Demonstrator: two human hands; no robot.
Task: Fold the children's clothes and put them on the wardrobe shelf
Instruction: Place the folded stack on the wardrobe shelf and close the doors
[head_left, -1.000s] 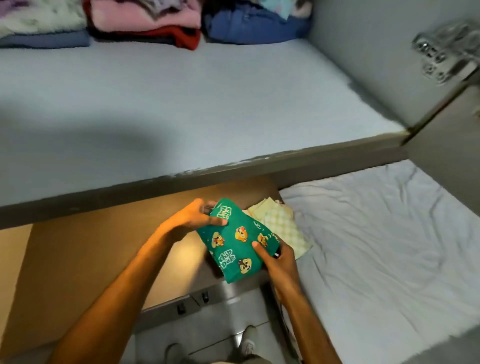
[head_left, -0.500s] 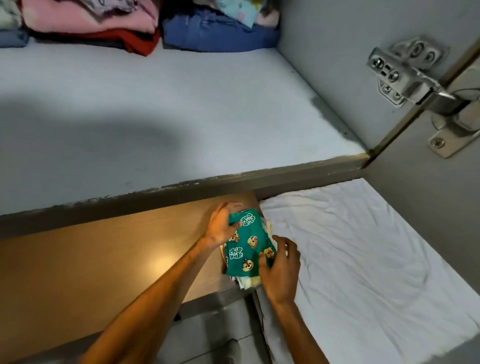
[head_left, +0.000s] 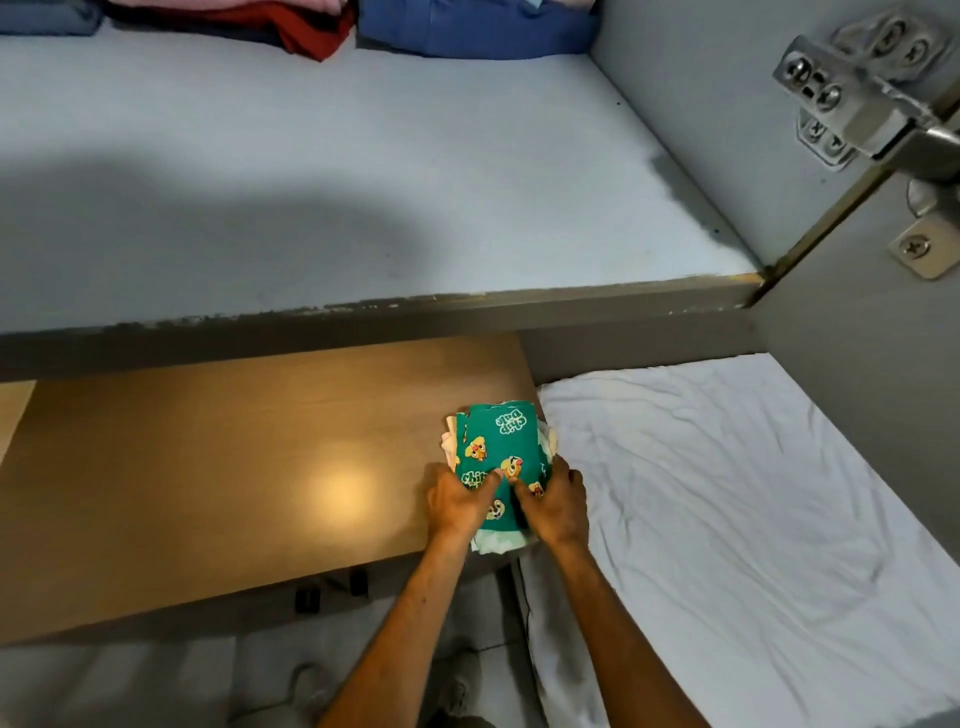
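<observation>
A folded green garment with cartoon chipmunk prints (head_left: 498, 441) lies on top of a small stack of pale folded clothes (head_left: 496, 541) at the right end of a wooden surface (head_left: 234, 467). My left hand (head_left: 457, 501) grips the stack's near left side, thumb on the green cloth. My right hand (head_left: 556, 501) grips its near right side the same way. Above is the grey wardrobe shelf (head_left: 363, 171), with folded red (head_left: 311, 36) and blue clothes (head_left: 467, 31) at its back.
A bed with a wrinkled white sheet (head_left: 727, 519) lies to the right of the wooden surface. The open wardrobe door and its metal hinge (head_left: 857, 104) stand at the upper right. My feet show on the tiled floor below.
The green garment was laid flat onto the pale stack. Both hands slid to the stack's near end and closed on its sides. The view shifted toward the shelf.
</observation>
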